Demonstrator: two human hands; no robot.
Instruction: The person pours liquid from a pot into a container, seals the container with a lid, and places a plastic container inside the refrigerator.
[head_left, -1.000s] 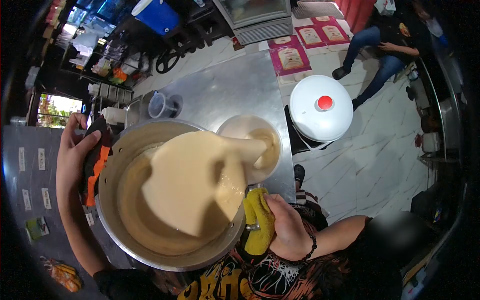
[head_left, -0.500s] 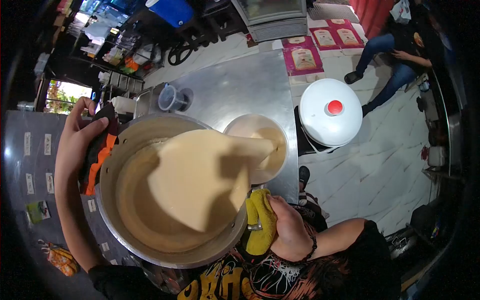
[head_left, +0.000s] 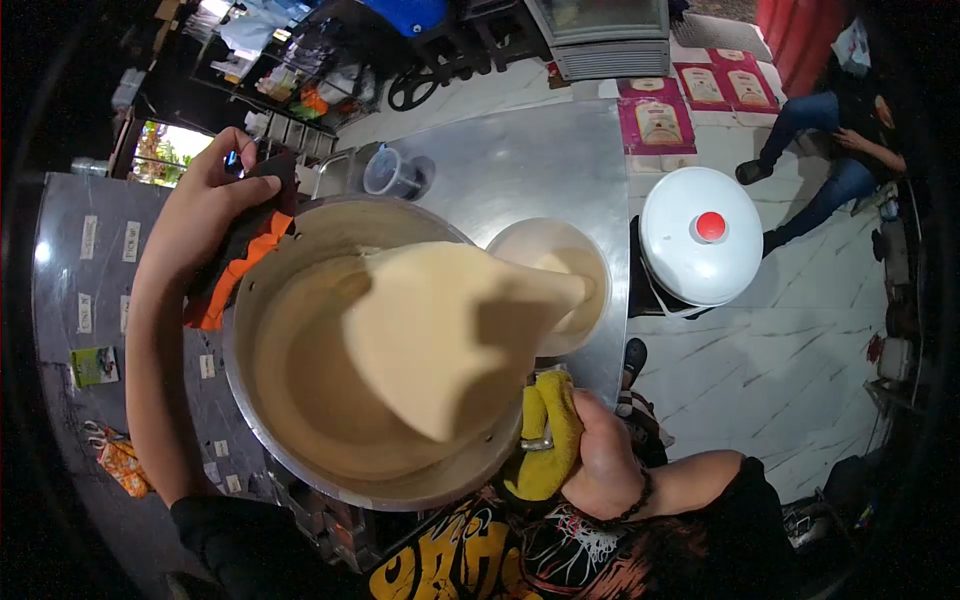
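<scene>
A large metal pot point(head_left: 290, 450) is tilted toward the right, and creamy beige liquid point(head_left: 430, 340) streams over its rim into a round translucent container point(head_left: 512, 240) on the steel table. My left hand point(head_left: 215, 195) grips the pot's left side through a black and orange cloth point(head_left: 240, 262). At the pot's lower right, my right hand point(head_left: 605, 450) is closed on a yellow cloth point(head_left: 548, 465) wrapped about the metal handle.
The steel table point(head_left: 500, 150) carries a small clear cup point(head_left: 388, 172). Right of it stands a white lidded bucket point(head_left: 700, 265) with a red knob. A seated person point(head_left: 830, 120) is at the upper right. A dark labelled counter point(head_left: 150, 320) lies at left.
The view has shifted, so the pot, table and bucket appear farther right. The pot looks tilted somewhat more, with the liquid still flowing. Both hands keep their hold.
</scene>
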